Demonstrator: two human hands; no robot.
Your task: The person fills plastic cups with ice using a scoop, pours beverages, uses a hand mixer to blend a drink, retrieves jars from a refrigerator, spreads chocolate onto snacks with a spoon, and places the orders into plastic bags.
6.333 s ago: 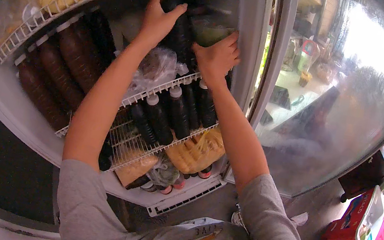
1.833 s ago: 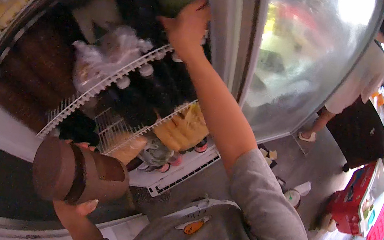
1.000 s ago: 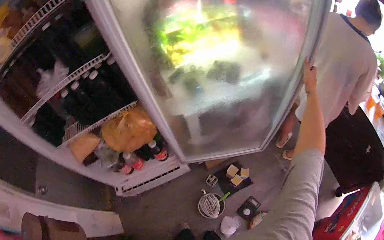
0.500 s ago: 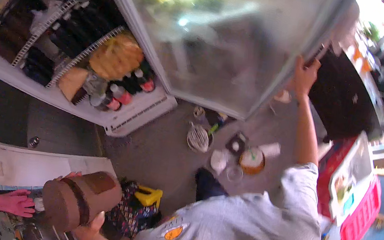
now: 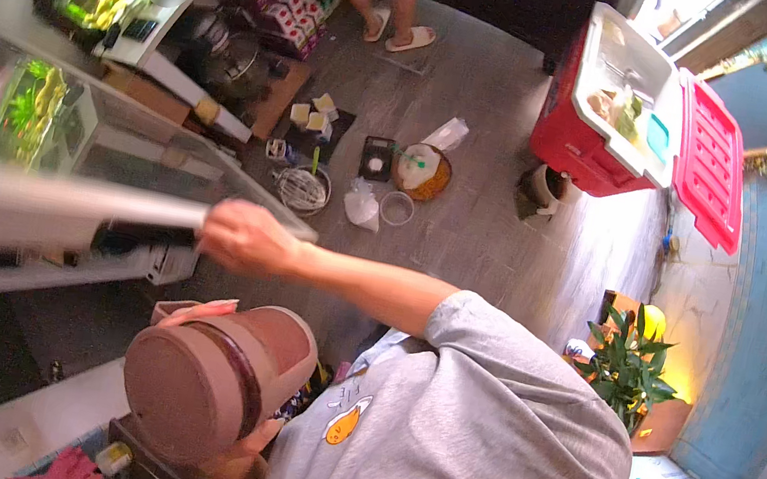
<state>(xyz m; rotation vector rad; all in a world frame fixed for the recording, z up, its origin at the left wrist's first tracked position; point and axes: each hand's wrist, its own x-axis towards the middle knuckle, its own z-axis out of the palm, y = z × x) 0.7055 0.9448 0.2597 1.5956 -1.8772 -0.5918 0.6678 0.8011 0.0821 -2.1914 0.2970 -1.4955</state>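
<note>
Two hands busy in the head view, and each has its own load! Right hand [image 5: 247, 237] is curled tight round the pale edge of the glass door [image 5: 56, 193], that edge a blurred streak running off to the hand's left. Left hand [image 5: 252, 446] grips wide, fingers over one side of the brown cylindrical container [image 5: 186, 389], thumb along the other. So the container sits right in the left hand, below the right hand and near it, its tilt hard to call. Handling the door looks like the step in hand; the next move seems to call for steady control of that edge and a firm left grip. Ahead and rightward of the right hand, well apart: a red cooler [image 5: 573, 134].
</note>
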